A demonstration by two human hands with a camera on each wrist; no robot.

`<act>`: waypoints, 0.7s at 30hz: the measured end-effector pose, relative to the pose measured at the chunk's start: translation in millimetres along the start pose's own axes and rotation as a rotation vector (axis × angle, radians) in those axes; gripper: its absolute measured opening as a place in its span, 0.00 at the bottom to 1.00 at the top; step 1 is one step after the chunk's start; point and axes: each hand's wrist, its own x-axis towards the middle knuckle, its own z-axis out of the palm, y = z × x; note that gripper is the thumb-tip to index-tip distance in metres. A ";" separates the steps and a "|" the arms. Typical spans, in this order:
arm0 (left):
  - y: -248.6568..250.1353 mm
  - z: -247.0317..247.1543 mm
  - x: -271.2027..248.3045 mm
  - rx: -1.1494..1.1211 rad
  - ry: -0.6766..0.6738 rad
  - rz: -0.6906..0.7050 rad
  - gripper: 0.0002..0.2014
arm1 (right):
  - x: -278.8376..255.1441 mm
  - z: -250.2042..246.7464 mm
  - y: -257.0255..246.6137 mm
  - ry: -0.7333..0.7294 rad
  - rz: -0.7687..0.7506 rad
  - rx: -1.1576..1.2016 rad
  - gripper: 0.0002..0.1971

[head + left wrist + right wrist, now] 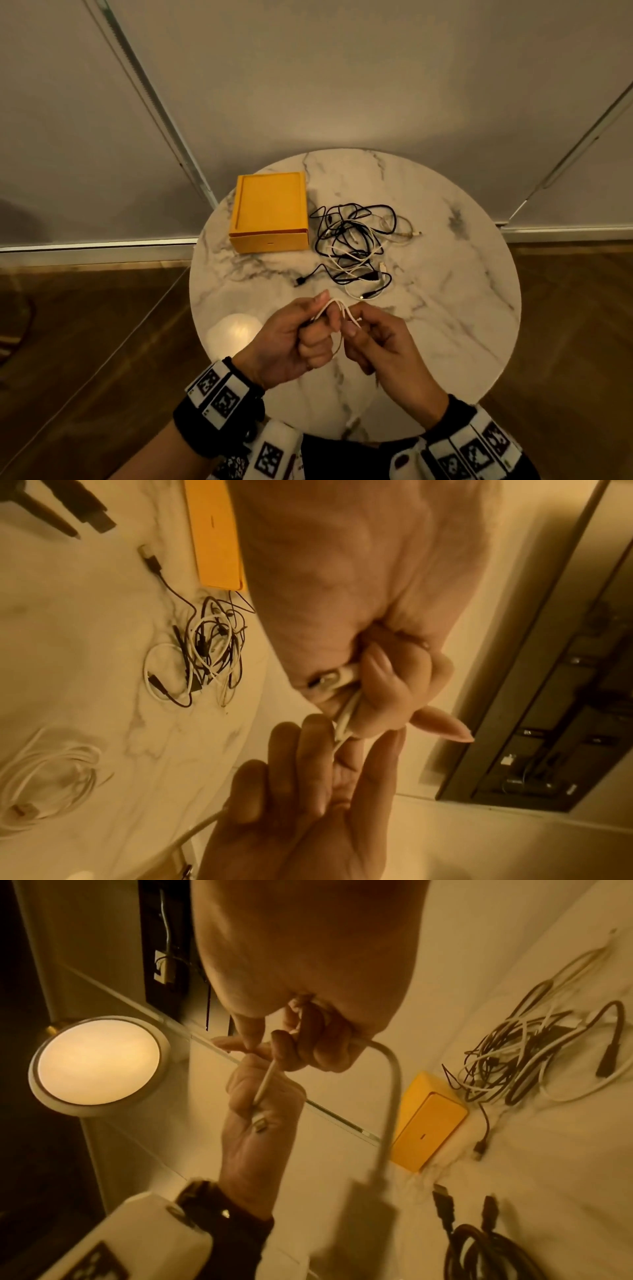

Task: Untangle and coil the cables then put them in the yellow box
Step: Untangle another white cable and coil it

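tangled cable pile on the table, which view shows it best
The head view: the tangled cable pile lies whole and unobstructed beside the yellow box, black and white strands distinct. The left wrist view shows it smaller, beside the left hand. The right wrist view shows it at the frame's right edge.

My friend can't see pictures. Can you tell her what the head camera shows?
Two hands, the left hand and the right hand, hold a thin white cable looped between them above a round marble table. Farther back lie a tangle of black and white cables and, left of it, an open yellow box.
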 end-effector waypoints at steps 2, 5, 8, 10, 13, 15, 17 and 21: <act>-2.1 -2.1 1.6 -0.010 0.127 0.029 0.17 | 4.4 1.9 2.4 0.026 0.031 -0.002 0.08; -12.3 -2.8 4.5 -0.053 0.269 0.067 0.20 | 11.8 -2.8 2.3 0.043 0.035 -0.078 0.13; -19.3 -3.2 7.1 -0.111 0.174 0.126 0.16 | 22.4 -17.0 -0.8 0.022 0.000 -0.220 0.13; -14.9 0.2 10.0 -0.081 0.068 0.174 0.12 | 30.7 -25.4 -4.2 0.019 0.012 -0.270 0.14; -1.8 6.2 19.9 0.061 0.162 0.224 0.16 | 45.9 -32.5 -9.4 0.054 0.064 -0.290 0.17; 5.7 8.8 27.2 0.065 0.291 0.263 0.14 | 54.1 -36.1 -12.6 0.071 0.120 -0.262 0.16; 8.8 7.6 32.9 0.001 0.403 0.267 0.12 | 58.4 -38.5 -14.6 0.042 0.143 -0.224 0.15; 5.8 1.8 28.3 -0.035 0.466 0.226 0.13 | 62.8 -45.0 -19.6 0.033 0.117 -0.223 0.10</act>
